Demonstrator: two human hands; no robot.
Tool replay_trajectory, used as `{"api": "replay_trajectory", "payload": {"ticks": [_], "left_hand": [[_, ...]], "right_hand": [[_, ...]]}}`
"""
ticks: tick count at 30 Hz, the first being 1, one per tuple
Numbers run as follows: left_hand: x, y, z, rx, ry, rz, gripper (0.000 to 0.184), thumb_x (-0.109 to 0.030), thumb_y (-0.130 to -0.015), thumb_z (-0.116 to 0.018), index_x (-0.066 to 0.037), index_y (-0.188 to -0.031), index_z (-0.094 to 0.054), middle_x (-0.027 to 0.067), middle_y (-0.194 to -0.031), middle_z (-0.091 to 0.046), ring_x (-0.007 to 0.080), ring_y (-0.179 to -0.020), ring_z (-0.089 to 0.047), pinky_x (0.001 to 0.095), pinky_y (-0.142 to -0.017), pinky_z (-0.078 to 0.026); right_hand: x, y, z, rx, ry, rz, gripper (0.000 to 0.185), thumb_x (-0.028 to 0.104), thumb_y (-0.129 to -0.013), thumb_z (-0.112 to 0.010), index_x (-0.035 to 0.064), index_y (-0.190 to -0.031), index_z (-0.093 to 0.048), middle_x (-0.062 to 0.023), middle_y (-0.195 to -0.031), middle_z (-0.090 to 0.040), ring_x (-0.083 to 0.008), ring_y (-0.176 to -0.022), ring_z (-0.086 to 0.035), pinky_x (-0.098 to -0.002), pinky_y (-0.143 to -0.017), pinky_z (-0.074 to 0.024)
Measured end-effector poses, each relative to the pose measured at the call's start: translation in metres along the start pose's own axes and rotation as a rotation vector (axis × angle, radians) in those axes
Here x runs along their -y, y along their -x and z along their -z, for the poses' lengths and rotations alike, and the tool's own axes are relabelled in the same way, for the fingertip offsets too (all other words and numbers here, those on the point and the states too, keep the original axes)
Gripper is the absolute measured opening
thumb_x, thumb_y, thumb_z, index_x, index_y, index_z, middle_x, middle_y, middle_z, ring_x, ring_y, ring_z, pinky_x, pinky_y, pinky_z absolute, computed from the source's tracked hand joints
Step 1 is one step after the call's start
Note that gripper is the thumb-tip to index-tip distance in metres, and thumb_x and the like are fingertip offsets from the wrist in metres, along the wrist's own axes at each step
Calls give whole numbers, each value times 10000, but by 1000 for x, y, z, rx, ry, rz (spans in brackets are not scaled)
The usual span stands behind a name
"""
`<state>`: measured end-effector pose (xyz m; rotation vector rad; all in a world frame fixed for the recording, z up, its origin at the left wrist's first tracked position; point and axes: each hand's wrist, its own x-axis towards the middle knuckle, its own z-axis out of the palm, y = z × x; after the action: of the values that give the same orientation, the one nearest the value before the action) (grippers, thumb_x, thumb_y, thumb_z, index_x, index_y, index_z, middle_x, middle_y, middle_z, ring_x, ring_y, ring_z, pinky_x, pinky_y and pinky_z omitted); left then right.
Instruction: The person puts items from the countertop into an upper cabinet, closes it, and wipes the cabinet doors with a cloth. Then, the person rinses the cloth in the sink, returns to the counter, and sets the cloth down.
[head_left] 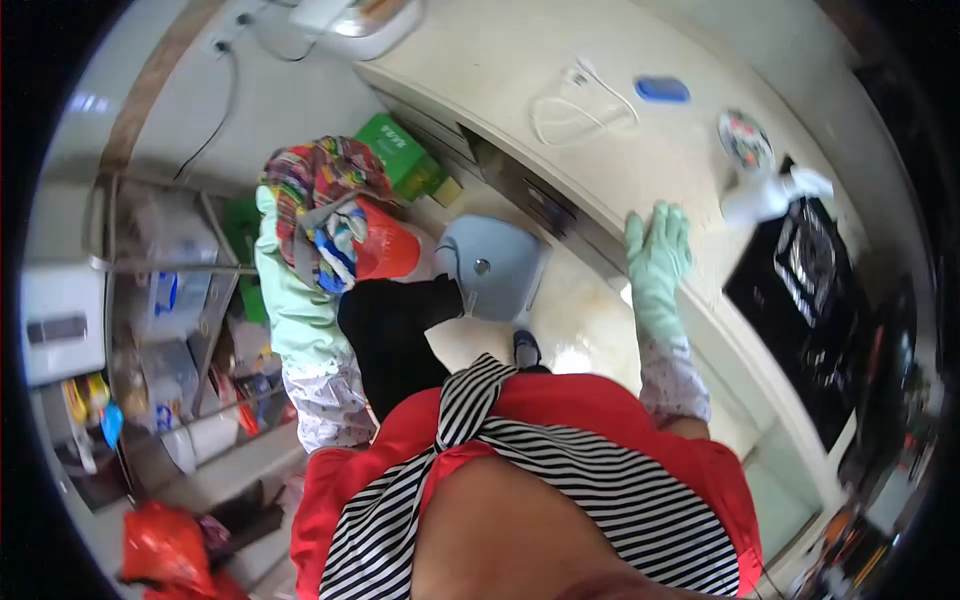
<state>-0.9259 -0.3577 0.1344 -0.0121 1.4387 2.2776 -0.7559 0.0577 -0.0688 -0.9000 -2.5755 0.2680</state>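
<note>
My right hand (660,245), in a pale green rubber glove, lies flat on the edge of the cream countertop (480,70) with its fingers stretched out. My left arm, in a matching glove, reaches forward on the left. A bundle of patterned cloth (325,170) covers my left hand, so its fingers are hidden. Beside that bundle is a red container (388,245), with a blue and white cloth (337,248) against it. A grey-blue plastic basin or stool (485,265) stands on the floor between the cloth and the counter.
On the counter are a white cable (585,115), a blue object (662,89), a white spray bottle (765,198) and a black stove (810,310). A green box (395,155) stands by the cabinets. Shelves with plastic bins (175,250) line the left side.
</note>
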Motion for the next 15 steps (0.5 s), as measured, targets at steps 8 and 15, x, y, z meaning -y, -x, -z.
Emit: {"api": "replay_trajectory", "payload": {"ticks": [8,15], "left_hand": [[23,49,2,-90,223,-204,533,-439,-1039,-533,-11,-1355,-547,107,-1153,-682,195,-895,-684,312,-758,-581],[46,43,4,-168,294,-21,542,-550,-994,-554,-47,-1190,-604,122,-903,-695,242,-643,-658,383,-556,-579]], "right_hand": [[16,-4,8,-58,151,56,617,492,-987,-531,23,-1386,-505,-246,-1442,-495,-439,-1309,-478,-541,-1016,-407],[19,-5,9,-97,164,80,609,489,-986,-534,14,-1367,-518,-248,-1412,-514,-435,-1292,-493,-524,-976,-440]]}}
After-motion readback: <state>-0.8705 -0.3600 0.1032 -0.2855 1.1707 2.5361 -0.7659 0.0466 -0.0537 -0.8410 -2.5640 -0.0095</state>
